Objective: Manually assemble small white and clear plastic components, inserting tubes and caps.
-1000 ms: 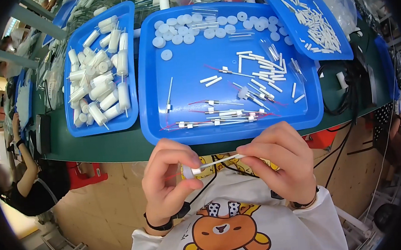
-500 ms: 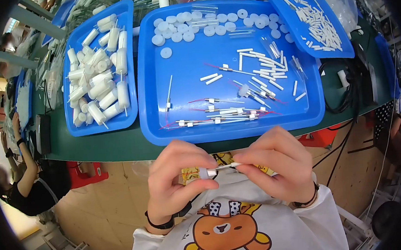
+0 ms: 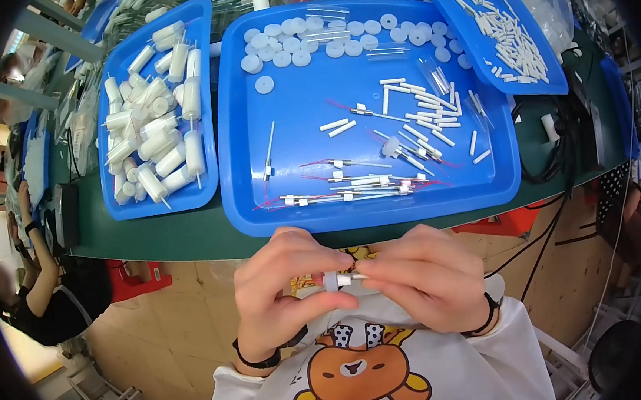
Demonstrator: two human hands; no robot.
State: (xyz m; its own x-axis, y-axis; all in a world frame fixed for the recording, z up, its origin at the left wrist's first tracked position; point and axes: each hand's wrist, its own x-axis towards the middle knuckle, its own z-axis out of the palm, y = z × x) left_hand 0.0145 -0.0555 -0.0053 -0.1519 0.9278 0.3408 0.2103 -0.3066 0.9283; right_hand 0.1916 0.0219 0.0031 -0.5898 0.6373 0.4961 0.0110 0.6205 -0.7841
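Observation:
My left hand (image 3: 279,296) pinches a translucent plastic disc (image 3: 331,282) between thumb and fingers, with a short white piece (image 3: 344,280) standing out of its right side. From that piece a short stretch of thin rod (image 3: 357,277) runs into the closed fingertips of my right hand (image 3: 430,280); most of the rod is hidden. Both hands are held in front of my chest, just off the table's near edge. Beyond them lies a wide blue tray (image 3: 292,113) with loose discs (image 3: 264,84), small white tubes (image 3: 342,128) and thin rods with red wires (image 3: 344,163).
A blue tray of white cylinders (image 3: 173,160) stands at the left, and another with many small white tubes (image 3: 514,45) at the upper right. Black cables (image 3: 555,150) lie on the green table (image 3: 144,233) at the right. A person (image 3: 41,294) sits at the far left.
My right hand has moved left, toward the disc. The white tube seen on the rod is now mostly hidden by my fingers, and less rod shows between the hands.

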